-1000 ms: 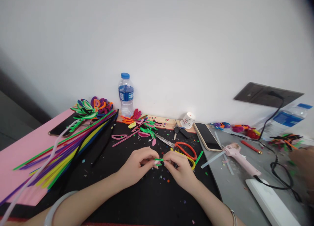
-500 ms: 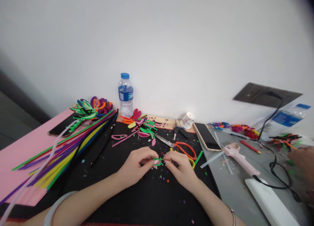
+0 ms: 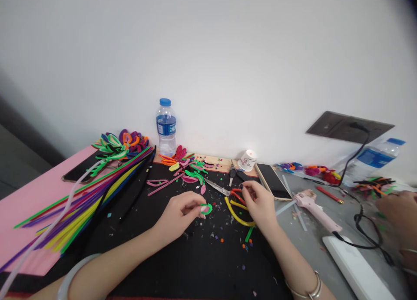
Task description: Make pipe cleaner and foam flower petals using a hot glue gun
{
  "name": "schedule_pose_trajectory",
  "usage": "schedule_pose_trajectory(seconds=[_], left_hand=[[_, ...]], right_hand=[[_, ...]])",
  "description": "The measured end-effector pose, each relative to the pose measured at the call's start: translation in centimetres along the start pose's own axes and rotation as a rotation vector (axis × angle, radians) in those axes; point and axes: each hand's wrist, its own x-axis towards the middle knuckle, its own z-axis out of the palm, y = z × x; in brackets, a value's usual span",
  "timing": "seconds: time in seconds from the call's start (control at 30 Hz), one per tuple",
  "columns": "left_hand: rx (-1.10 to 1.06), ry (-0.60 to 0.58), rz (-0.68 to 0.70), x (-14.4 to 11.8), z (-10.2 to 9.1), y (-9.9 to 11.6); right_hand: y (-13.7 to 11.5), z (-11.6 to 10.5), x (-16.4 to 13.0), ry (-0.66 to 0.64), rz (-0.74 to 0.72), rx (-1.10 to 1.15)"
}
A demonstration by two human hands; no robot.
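My left hand (image 3: 185, 211), above the black mat (image 3: 163, 256), pinches a small green pipe-cleaner loop (image 3: 207, 209) between thumb and fingertips. My right hand (image 3: 260, 203) is over the handles of the scissors (image 3: 237, 196), its fingers curled together. A small dark spot shows at its fingertips; what it is, I cannot make out. The scissors' blades point left, and their red handles are partly covered by my fingers. A yellow curved piece (image 3: 235, 216) lies below them, and a short green piece (image 3: 249, 234) is beside my right wrist. Pink and green pipe-cleaner shapes (image 3: 193, 177) lie beyond my left hand.
Long pipe cleaners (image 3: 94, 200) lie at left on pink board (image 3: 19, 243). A water bottle (image 3: 166, 128), paper cup (image 3: 246, 161) and phone (image 3: 273, 182) stand or lie behind. At right are a glue gun (image 3: 317, 211), its cable, a power strip (image 3: 355, 267) and another person's hand (image 3: 399, 215).
My hands have come apart. My right hand has moved right and up to the scissors' handles, while my left stays nearly in place with the green loop. The short green piece lies lower.
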Motion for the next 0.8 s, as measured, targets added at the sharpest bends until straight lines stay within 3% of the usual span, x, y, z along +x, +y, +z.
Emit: schedule_pose_trajectory(seconds=[0.1, 0.17, 0.23, 0.33, 0.4, 0.6, 0.8], left_hand=[[0.005, 0.010, -0.002, 0.0, 0.0, 0.2], [0.000, 0.015, -0.006, 0.0, 0.0, 0.2], [-0.014, 0.015, -0.011, 0.1, 0.0, 0.2], [-0.043, 0.015, -0.019, 0.0, 0.1, 0.2], [-0.052, 0.013, -0.020, 0.0, 0.1, 0.1], [-0.026, 0.014, -0.013, 0.0, 0.0, 0.0], [-0.008, 0.018, -0.005, 0.0, 0.0, 0.2]], right_hand=[[2.3, -2.4, 1.0, 0.101, 0.030, -0.259], [4.3, -4.4, 1.4, 0.172, 0.142, -0.458], [6.1, -6.4, 1.5, 0.197, 0.368, -0.622], [7.9, -8.6, 1.3, 0.134, 0.725, -0.690], [8.6, -9.3, 1.2, 0.068, 0.846, -0.670], [10.8, -10.0, 0.9, 0.039, 0.890, -0.653], [14.0, -10.8, -0.1, 0.071, 0.762, -0.647]])
